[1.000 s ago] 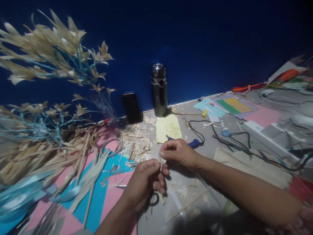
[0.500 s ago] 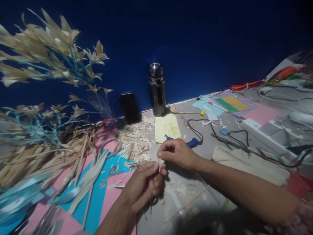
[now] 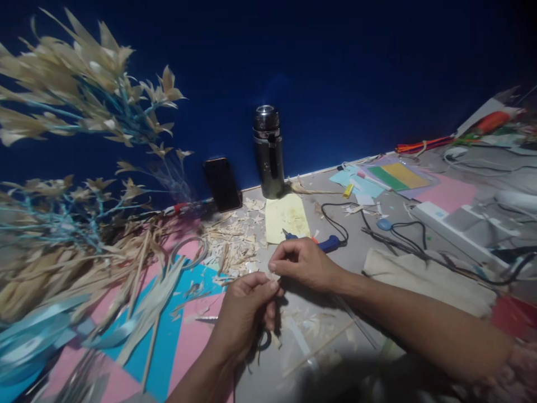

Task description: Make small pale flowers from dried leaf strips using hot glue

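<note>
My left hand point(image 3: 245, 313) and my right hand point(image 3: 304, 262) meet over the grey table, both pinched on one small pale dried-leaf strip point(image 3: 273, 276) between the fingertips. The strip is mostly hidden by the fingers. Under my left hand lies a pair of black-handled scissors point(image 3: 263, 340). Just behind my right hand lies a blue glue gun point(image 3: 325, 244) on its black cord, beside a yellow paper sheet point(image 3: 287, 218). Pale leaf scraps point(image 3: 235, 240) are scattered in front of the hands.
Branches of dried leaves on blue stems point(image 3: 84, 112) and a heap of strips point(image 3: 75, 268) fill the left. A dark flask point(image 3: 267, 151) and a phone point(image 3: 222, 183) stand by the blue wall. Coloured papers point(image 3: 390, 178), cables and a white power strip point(image 3: 453, 229) lie at right.
Both hands have stayed together on the small strip, with the fingers working closer; the left hand has shifted slightly toward me. The view has drifted a little.
</note>
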`<state>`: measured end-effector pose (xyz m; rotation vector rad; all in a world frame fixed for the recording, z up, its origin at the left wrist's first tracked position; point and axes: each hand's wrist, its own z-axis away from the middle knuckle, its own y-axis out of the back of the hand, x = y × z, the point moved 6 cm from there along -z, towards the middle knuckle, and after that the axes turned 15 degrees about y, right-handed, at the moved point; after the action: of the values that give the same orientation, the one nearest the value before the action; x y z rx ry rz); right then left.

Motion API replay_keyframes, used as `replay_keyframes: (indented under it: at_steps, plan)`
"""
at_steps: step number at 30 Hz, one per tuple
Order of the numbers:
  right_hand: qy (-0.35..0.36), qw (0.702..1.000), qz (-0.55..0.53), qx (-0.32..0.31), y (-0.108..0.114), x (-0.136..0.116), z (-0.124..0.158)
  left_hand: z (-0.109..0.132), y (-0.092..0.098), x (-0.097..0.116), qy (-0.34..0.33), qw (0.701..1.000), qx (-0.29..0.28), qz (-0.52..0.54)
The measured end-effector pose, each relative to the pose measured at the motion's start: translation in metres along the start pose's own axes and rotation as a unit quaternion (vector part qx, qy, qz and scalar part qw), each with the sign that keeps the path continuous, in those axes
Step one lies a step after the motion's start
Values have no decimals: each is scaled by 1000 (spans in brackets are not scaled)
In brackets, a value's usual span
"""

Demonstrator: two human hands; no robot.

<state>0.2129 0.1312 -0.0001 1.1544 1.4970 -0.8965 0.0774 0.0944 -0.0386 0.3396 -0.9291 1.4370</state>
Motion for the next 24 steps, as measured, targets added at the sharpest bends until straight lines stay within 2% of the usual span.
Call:
replay_keyframes:
  at_steps: [4, 9, 24]
  plan:
    - [-7, 1000, 23, -2, -1, 3, 1, 5, 2, 5, -28, 997, 58, -36]
    - [-19, 999, 50, -6, -4, 7, 2, 7, 2, 6, -30, 995, 84, -53]
    - [-31, 999, 42, 14, -7, 12, 7, 2, 3, -3, -9, 998, 55, -5]
